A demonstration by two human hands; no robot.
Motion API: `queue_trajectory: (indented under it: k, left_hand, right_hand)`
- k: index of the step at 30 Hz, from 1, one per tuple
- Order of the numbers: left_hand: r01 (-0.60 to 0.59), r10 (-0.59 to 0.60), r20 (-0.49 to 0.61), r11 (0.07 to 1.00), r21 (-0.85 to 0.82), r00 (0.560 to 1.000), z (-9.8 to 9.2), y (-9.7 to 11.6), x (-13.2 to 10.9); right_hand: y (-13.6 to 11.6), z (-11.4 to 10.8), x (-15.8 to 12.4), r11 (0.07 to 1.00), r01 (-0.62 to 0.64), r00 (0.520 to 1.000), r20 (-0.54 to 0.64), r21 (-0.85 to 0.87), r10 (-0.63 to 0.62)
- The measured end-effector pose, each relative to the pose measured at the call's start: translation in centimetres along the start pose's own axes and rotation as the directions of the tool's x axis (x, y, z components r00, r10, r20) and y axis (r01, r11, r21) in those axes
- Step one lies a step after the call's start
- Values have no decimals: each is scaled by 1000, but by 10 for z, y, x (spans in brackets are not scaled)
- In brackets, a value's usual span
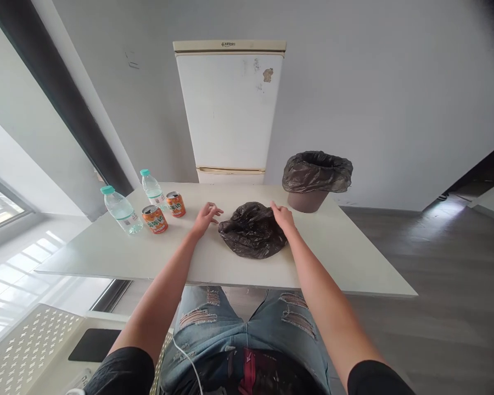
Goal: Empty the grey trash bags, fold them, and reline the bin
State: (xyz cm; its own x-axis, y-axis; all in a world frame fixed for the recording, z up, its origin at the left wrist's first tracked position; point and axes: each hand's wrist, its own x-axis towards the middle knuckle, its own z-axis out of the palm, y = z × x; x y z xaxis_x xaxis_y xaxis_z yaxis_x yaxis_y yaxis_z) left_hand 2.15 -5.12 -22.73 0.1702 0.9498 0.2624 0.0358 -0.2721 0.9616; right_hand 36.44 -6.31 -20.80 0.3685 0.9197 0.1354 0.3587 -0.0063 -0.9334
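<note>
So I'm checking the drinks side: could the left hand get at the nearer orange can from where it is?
Probably yes. The left hand rests open on the table, and the nearer orange can stands just to its left with bare tabletop between them.

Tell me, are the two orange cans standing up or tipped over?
Standing up. Both orange cans sit on their bases, silver tops facing up.

Single head-worn view — looking forward and down across the near white table (pixel 107 247) toward the refrigerator (pixel 229 109) against the far wall.
</note>
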Motion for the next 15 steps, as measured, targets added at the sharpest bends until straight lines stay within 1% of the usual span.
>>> queue_trajectory:
  k: [1, 3, 4, 5, 6, 8, 9, 10, 11, 12, 13, 14, 15]
  left_hand:
    - [-10, 4, 72, 997, 78, 997, 1, 0, -1]
    - [-74, 15, 261, 972, 221, 965, 6, -1, -2]
    - [-104, 18, 322, 962, 254, 947, 8, -2, -2]
    - [-111, 26, 329, 964, 243, 944, 11, -3, -1]
    - [-98, 40, 282, 976, 196, 958, 12, -5, 0]
    - [-61, 57, 87, 997, 51, 995, 10, -9, 5]
    - [-55, 54, -20, 998, -13, 998, 7, -11, 8]
    - [-53, 47, -104, 997, -56, 993, 3, -13, 10]
    - [-49, 36, -156, 996, -76, 987, -2, -14, 12]
    - [-40, 25, -180, 996, -83, 983, -8, -15, 14]
    - [-29, 11, -197, 995, -91, 980, -13, -16, 15]
    - [-20, -1, -209, 995, -99, 978, -17, -16, 16]
    - [-14, -9, -216, 994, -105, 976, -19, -16, 17]
  right_hand:
    - [1, 3, 0, 999, 30, 999, 44, 31, -31]
    - [0, 9, -1, 987, 91, 987, 118, 130, -106]
    - [-2, 11, -2, 975, 113, 980, 143, 190, -141]
    - [-4, 11, -4, 959, 125, 972, 163, 253, -170]
    - [-7, 10, -6, 942, 128, 964, 186, 311, -192]
    - [-10, 4, -10, 911, 107, 944, 246, 397, -218]
    - [-10, -1, -12, 903, 78, 925, 308, 421, -224]
    - [-9, -6, -14, 903, 33, 883, 411, 429, -228]
    - [-7, -11, -15, 909, -23, 807, 544, 417, -229]
    - [-5, -15, -15, 917, -74, 704, 672, 392, -230]
    - [-3, -18, -15, 921, -105, 611, 755, 376, -239]
    - [-1, -19, -13, 918, -112, 562, 786, 381, -257]
    - [1, -18, -12, 907, -100, 574, 768, 410, -284]
